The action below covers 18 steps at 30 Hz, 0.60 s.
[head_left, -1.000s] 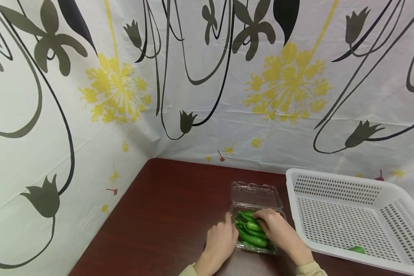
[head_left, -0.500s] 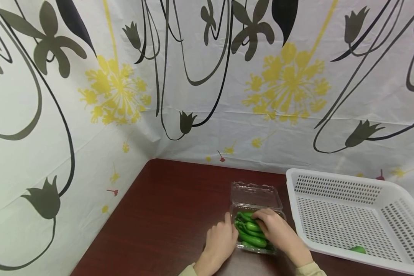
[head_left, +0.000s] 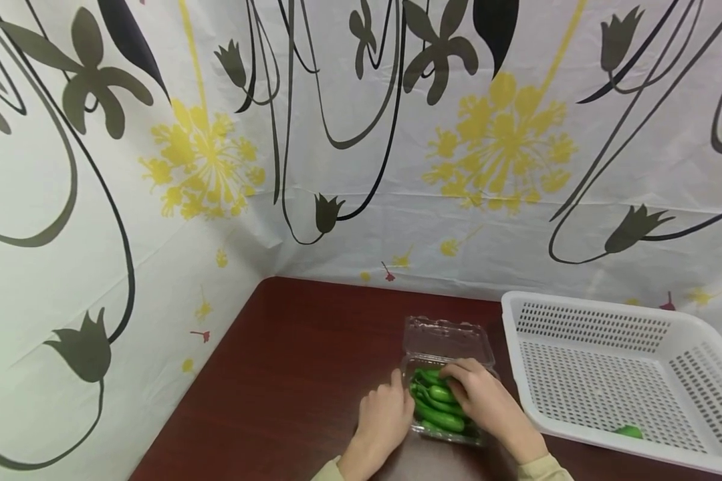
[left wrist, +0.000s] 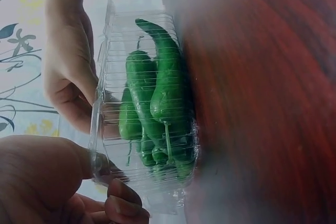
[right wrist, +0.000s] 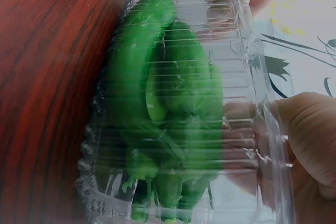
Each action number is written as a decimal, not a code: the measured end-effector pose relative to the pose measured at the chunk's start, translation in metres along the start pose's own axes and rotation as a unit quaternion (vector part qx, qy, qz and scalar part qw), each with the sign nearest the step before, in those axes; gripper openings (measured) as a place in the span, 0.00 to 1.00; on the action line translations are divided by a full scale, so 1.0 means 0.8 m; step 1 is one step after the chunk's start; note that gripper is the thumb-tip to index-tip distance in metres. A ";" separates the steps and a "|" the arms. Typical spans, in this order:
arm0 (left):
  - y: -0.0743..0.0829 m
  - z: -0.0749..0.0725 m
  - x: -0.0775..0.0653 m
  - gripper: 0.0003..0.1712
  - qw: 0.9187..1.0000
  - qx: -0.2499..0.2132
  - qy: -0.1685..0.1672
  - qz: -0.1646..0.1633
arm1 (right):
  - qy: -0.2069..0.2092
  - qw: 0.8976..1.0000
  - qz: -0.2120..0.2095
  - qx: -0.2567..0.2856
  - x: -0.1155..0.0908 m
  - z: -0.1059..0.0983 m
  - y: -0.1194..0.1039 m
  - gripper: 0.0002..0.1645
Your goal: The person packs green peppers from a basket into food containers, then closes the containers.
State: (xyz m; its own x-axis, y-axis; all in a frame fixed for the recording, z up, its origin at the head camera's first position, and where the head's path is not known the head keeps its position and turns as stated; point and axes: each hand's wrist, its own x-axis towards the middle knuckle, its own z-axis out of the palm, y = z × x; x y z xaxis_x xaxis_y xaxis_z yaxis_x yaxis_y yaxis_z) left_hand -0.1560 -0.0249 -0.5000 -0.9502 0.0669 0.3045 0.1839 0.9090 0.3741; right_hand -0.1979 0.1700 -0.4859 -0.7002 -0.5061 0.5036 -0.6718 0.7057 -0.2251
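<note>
A clear plastic clamshell container (head_left: 448, 341) stands on the table with its lid folded back, filled with several glossy green peppers (head_left: 442, 419). At its left rim my left hand (head_left: 385, 414) pinches the edge, thumb over the rim and fingers along the outer wall in the left wrist view. My right hand (head_left: 484, 401) reaches in over the right side, fingers curled down on a green pepper at the back; its fingertips are partly hidden. Through the ribbed wall, the right wrist view shows the peppers (right wrist: 184, 77) piled together, stems toward the lower end.
A white perforated basket (head_left: 595, 361) stands to the right of the container, with one green pepper (head_left: 628, 431) near its front wall. The dark red wooden table (head_left: 301, 347) meets a white sheet (head_left: 349, 167) printed with flowers at the back and left.
Both hands keep their places at the container. The view shifts very slightly, and the basket appears a little further right.
</note>
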 end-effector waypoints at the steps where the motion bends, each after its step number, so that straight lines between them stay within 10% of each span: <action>1: 0.000 -0.001 0.000 0.17 1.000 -0.002 0.000 0.000 | 0.008 1.000 -0.002 -0.003 0.000 0.000 0.000 0.16; 18: -0.010 -0.008 0.012 0.08 0.998 -0.002 0.065 0.019 | 0.122 0.992 0.024 -0.029 0.002 -0.005 0.014 0.23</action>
State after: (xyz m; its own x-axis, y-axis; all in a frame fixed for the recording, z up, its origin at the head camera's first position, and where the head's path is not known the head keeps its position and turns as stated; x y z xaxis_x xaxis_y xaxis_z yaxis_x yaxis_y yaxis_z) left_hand -0.1655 -0.0338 -0.4947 -0.9014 0.0470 0.4304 0.2205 0.9053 0.3630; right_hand -0.2055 0.1789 -0.4844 -0.6474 -0.3415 0.6814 -0.6189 0.7572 -0.2086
